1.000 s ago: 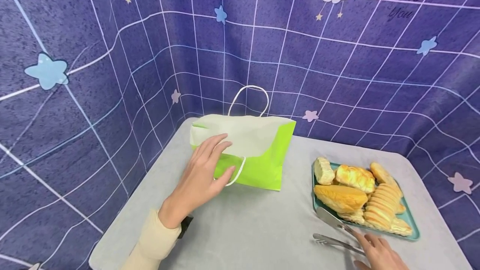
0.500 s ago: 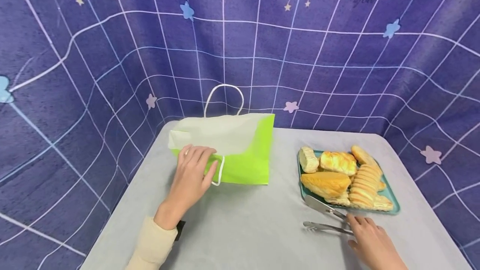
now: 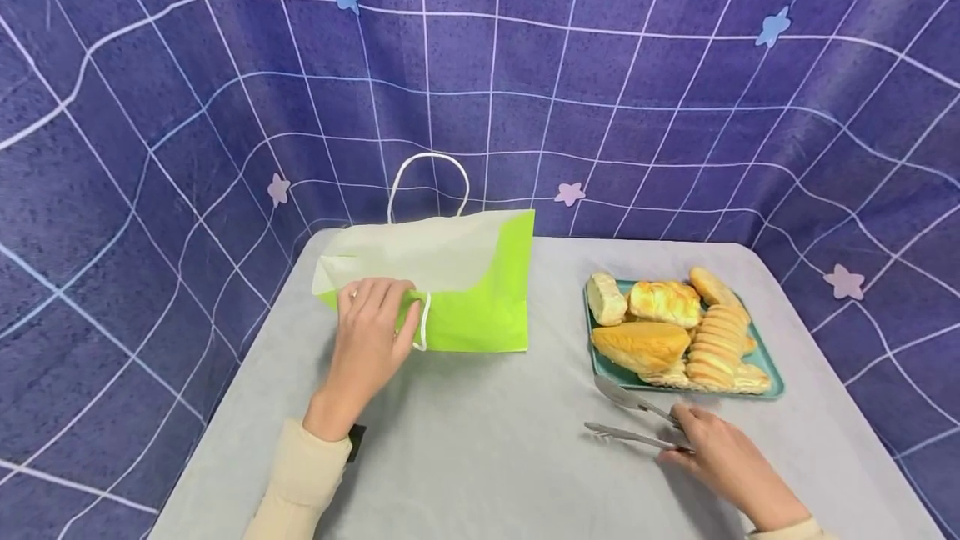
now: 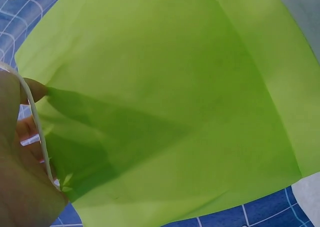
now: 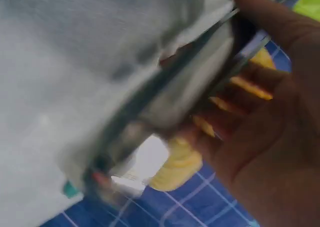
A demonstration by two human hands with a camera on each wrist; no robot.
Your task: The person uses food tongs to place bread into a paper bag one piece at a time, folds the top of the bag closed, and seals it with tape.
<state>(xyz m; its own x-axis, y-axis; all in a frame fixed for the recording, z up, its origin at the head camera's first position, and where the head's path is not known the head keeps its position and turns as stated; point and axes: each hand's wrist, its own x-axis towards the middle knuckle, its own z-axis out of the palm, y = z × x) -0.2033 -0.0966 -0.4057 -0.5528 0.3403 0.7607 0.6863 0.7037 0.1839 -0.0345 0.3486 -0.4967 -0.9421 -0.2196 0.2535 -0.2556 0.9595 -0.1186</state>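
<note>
A bright green paper bag (image 3: 480, 319) with a white inside leans back on the table, its mouth facing up and toward me. My left hand (image 3: 363, 340) grips its near rim, fingers over the edge and thumb at the outer side, beside the white front handle (image 3: 425, 325). The left wrist view shows the green paper (image 4: 170, 77) filling most of the picture, the hand (image 4: 25, 182) at its edge. In my right hand (image 3: 727, 461) are metal tongs (image 3: 626, 435), arms spread, tips by the tray's near left corner. They look blurred in the right wrist view.
A teal tray (image 3: 767, 363) at the right holds several breads, among them a pointed golden bun (image 3: 641, 345) and a ridged roll (image 3: 716, 347). Purple-blue fabric (image 3: 487, 57) with a grid and stars hangs behind the grey-white table (image 3: 495, 448). The bag's back handle (image 3: 431, 155) stands up.
My left hand has come down from above the bag's front onto its near rim. My right hand has come further into view with the tongs. The head view has shifted right and down.
</note>
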